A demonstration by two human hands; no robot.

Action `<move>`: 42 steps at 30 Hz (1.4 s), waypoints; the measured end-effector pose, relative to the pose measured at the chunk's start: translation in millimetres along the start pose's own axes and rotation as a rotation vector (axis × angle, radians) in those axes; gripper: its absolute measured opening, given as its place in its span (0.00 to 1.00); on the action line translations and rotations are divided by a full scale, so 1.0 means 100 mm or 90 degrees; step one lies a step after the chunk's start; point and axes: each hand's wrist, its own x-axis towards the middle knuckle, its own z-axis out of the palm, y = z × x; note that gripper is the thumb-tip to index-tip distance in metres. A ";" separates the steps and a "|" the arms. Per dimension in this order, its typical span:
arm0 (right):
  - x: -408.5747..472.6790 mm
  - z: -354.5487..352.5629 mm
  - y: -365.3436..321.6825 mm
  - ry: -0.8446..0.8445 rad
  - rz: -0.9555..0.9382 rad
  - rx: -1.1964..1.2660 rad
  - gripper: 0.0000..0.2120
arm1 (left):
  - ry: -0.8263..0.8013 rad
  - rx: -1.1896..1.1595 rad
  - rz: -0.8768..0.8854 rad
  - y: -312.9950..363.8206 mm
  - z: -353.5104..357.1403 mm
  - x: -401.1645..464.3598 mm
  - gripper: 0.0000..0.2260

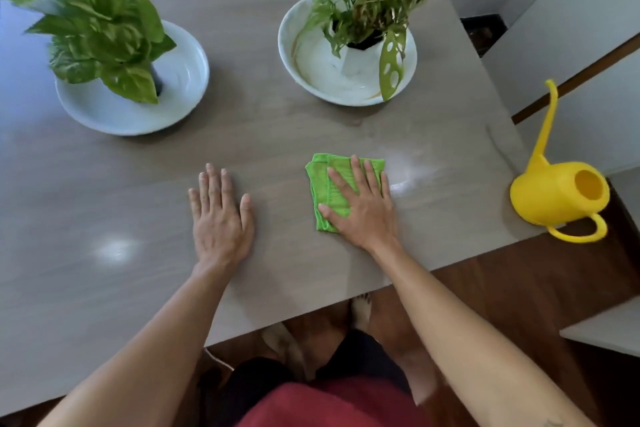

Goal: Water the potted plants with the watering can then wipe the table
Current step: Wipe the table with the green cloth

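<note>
The right hand (363,211) lies flat with fingers spread, pressing a folded green cloth (332,191) onto the grey table (138,191). The left hand (220,218) rests palm down on the bare wood beside it, fingers straight and holding nothing. Further back stand two potted plants (100,28) (367,0), each in a white bowl. The yellow watering can (557,194) sits at the table's right corner, well apart from both hands.
</note>
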 end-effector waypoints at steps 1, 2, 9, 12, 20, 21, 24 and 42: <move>0.00 -0.03 0.13 -0.001 0.020 -0.003 0.35 | -0.006 0.000 0.003 0.09 0.03 0.01 0.33; 0.00 -0.05 0.22 -0.003 0.038 -0.009 0.35 | -0.008 0.001 0.006 0.16 0.05 0.01 0.33; 0.13 -0.22 1.17 -0.011 0.153 -0.036 0.35 | -0.001 0.003 0.045 0.83 0.27 0.19 0.32; 0.26 -0.28 1.46 -0.023 0.194 -0.035 0.35 | -0.009 0.021 0.034 1.03 0.39 0.28 0.31; 1.15 -0.49 2.01 -0.049 0.272 -0.032 0.37 | -0.008 0.087 -0.007 1.11 0.50 0.33 0.33; 1.29 -0.50 1.99 -0.047 0.288 -0.020 0.37 | -0.010 0.089 -0.012 1.13 0.51 0.34 0.33; 1.44 -0.45 1.71 -0.027 0.324 -0.001 0.37 | -0.010 0.091 -0.019 1.14 0.50 0.33 0.33; 0.91 -0.48 2.23 -0.043 0.242 -0.037 0.36 | -0.002 0.087 -0.027 1.16 0.50 0.33 0.33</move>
